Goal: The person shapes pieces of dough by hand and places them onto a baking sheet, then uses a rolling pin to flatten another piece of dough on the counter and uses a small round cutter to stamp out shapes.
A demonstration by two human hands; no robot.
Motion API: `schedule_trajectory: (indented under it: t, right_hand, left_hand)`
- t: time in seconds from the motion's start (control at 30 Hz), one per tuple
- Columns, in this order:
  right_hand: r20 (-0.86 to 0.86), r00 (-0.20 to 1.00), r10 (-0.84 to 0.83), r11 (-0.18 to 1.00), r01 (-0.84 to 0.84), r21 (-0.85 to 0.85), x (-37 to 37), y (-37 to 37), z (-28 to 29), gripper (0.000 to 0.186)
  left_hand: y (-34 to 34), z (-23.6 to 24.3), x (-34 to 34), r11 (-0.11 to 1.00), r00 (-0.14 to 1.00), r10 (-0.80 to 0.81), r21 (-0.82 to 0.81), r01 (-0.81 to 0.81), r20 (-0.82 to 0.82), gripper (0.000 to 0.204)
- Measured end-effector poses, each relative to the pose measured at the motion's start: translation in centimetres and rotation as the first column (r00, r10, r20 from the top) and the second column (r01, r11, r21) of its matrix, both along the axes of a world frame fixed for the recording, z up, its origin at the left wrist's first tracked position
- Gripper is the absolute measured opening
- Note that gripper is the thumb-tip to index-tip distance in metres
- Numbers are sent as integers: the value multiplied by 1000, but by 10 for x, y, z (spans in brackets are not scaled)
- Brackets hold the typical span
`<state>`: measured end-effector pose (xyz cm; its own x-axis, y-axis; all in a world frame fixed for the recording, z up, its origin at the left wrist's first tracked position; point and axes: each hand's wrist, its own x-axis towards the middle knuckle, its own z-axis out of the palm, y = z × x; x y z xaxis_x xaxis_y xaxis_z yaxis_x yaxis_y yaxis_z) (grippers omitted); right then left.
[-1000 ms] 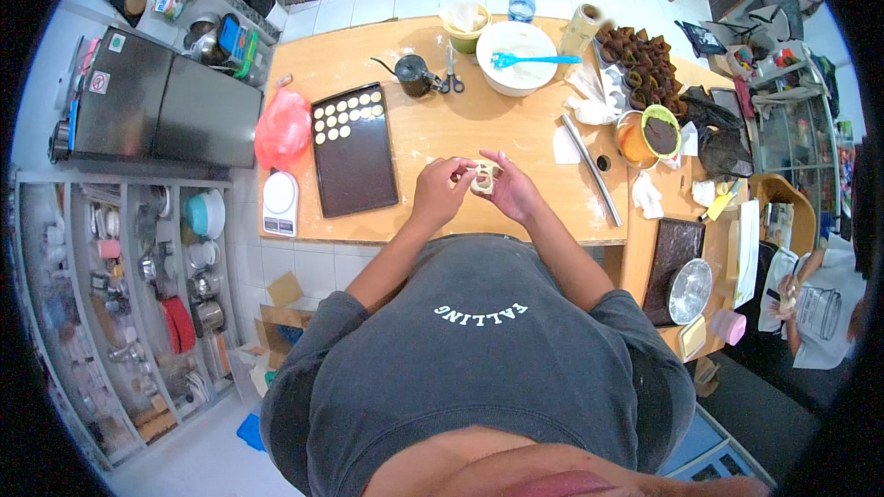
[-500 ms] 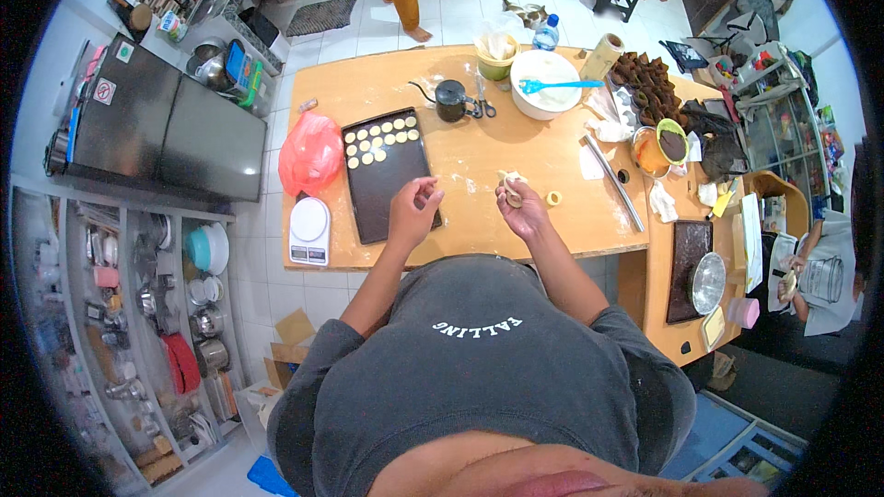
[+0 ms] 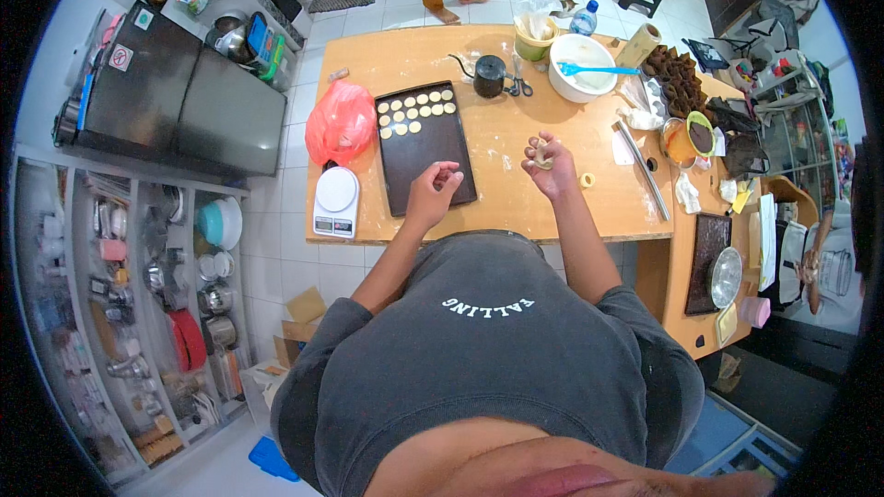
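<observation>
On the left, the red bag [image 3: 341,121] lies beside the tray [image 3: 433,156], with the scale [image 3: 337,190] just nearer; a tug on the bag's loose film could drag it over the tray's left edge. Pale rounds [image 3: 414,127] sit in rows across the tray's far part, with small gaps, so a round set down carelessly could overlap and stick to its neighbour.

The left hand [image 3: 435,191] is above the tray's near right corner, fingers curled; I cannot tell whether anything is pinched in them. A low wrist could knock the rim and shift the rounds.

Farther off stands the kettle [image 3: 490,76], its spout toward the tray; a bump might tip it.

To the right, the right hand [image 3: 555,177] is raised, well apart from the left, its fingers closed around a scrap of dough [image 3: 543,151]. Squeezed long, the dough could warm, turn tacky and tear.

Just right of it, the pale ring [image 3: 582,181] lies loose on the tabletop [image 3: 516,207]; a sweeping forearm could push it away. Beyond, the metal rod [image 3: 643,171] might roll if nudged.
</observation>
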<state>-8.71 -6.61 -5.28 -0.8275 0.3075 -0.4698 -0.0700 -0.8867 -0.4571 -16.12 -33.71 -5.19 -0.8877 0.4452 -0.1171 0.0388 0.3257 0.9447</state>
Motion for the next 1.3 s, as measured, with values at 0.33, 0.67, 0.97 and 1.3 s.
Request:
schedule_trajectory:
  t: [0.33,0.67,0.97,1.3]
  right_hand:
    - [196,980,19,990,-46,135,42,69,-7,60]
    - [1,988,-157,984,156,86,119,172,-22,30]
    - [-65,993,-94,991,99,85,170,290,6,44]
    - [194,970,-144,986,124,110,201,350,-19,52]
  left_hand:
    - [50,-14,29,996,984,-83,0,84,157,31]
    - [171,-41,96,985,947,-162,101,139,277,32]
    - [281,-29,159,977,938,-132,201,69,320,30]
    - [306,-45,211,984,916,14,158,-84,402,30]
